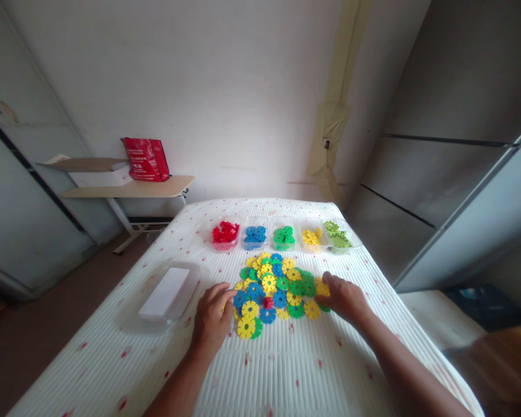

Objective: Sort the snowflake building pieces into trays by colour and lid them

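A pile of flat plastic snowflake discs (278, 286) in yellow, blue, green and red lies on the white spotted cloth (286, 370). My left hand (212, 315) rests at the pile's left edge, fingers curled against yellow and blue discs. My right hand (342, 298) rests at the pile's right edge, fingers bent over a yellow disc (322, 288). Whether either hand grips a disc is unclear. Beyond the pile stand several clear trays in a row, holding red discs (224, 233), blue discs (255, 234), green discs (283, 235), yellow discs (311, 237) and light green discs (337, 234).
A clear lidded box with a white insert (167, 294) lies to the left of my left hand. A side table (130, 188) with a red bag (145, 158) and a cardboard box stands at the back left. Grey cabinet panels (451, 174) rise on the right.
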Demonstrator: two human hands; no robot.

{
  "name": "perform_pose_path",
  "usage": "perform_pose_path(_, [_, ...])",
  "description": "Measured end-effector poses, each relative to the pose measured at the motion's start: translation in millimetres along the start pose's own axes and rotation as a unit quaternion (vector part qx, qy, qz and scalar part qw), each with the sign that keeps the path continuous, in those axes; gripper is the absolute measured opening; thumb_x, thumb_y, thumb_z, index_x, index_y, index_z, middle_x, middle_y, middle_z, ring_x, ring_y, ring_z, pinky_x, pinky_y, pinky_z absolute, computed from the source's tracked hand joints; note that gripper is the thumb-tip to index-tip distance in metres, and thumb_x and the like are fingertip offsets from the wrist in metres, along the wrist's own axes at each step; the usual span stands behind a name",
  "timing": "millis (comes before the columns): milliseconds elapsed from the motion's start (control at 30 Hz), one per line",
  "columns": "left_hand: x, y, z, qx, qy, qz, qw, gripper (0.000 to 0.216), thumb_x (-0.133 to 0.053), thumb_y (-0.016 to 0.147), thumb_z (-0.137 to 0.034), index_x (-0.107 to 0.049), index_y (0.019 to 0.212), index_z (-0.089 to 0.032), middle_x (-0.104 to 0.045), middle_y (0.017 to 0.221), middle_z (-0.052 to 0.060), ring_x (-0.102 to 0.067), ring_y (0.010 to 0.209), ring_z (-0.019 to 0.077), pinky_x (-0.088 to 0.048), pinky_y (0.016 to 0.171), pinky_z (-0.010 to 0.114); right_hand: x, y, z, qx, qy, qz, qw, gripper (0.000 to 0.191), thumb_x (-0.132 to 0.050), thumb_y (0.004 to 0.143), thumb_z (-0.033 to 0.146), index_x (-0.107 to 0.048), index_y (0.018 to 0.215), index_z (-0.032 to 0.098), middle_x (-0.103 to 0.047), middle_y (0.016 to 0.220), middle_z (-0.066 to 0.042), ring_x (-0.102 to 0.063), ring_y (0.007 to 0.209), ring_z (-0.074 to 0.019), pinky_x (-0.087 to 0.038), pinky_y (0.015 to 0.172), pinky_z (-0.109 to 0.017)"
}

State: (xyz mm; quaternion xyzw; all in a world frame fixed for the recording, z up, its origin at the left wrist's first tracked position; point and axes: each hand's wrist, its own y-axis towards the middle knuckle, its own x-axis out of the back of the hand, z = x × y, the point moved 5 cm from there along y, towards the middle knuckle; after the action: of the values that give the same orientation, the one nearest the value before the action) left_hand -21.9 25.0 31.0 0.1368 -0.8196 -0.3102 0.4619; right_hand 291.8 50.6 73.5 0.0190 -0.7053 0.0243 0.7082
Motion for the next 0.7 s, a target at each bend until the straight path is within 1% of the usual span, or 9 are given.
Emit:
perform_pose_path(167, [1,1,-2,-0.001,0.0,-0.002,1.0,0.023,-0.042,0.082,-0.02,-0.066,0.085,-0.019,-0.062,0.097,0.006,-0.058,0.093,0.0201,-0.049,0.081,0.035,-6,0,1,0.009,-0.027,-0.004,1.0,0.03,-0.056,0.075,0.041,-0.051,0.097,0.021,-0.067,0.092,-0.007,-0.064,0.08,-0.0207,-0.036,0.056,-0.025])
perform_pose_path(333, [2,1,-3,-0.001,-0.002,-0.006,1.0,0.024,-0.042,0.082,-0.02,-0.066,0.085,-0.019,-0.063,0.097,0.006,-0.058,0.093,0.0203,-0.049,0.081,0.036,-12,2,5,-0.006,-0.051,-0.017,0.999,0.024,-0.053,0.075,0.03,-0.052,0.096,0.019,-0.067,0.089,-0.008,-0.064,0.078,-0.0207,-0.038,0.057,-0.024])
perform_pose_path(467, [2,1,-2,0.0,-0.002,-0.006,1.0,0.023,-0.043,0.081,-0.019,-0.066,0.085,-0.02,-0.063,0.097,0.006,-0.058,0.093,0.0199,-0.049,0.081,0.035,-12,4,8,-0.023,-0.069,-0.01,0.997,0.022,-0.05,0.076,0.027,-0.056,0.094,0.016,-0.067,0.086,-0.012,-0.065,0.077,-0.0239,-0.039,0.057,-0.027])
perform_pose_path(700, [2,2,-2,0.006,-0.009,-0.006,1.0,0.023,-0.043,0.08,-0.019,-0.067,0.084,-0.021,-0.064,0.096,0.005,-0.058,0.091,0.0191,-0.049,0.081,0.034,-5,3,12,0.005,-0.091,0.013,0.996,0.027,-0.056,0.075,0.034,-0.059,0.097,0.018,-0.067,0.086,-0.01,-0.066,0.078,-0.0262,-0.041,0.057,-0.028])
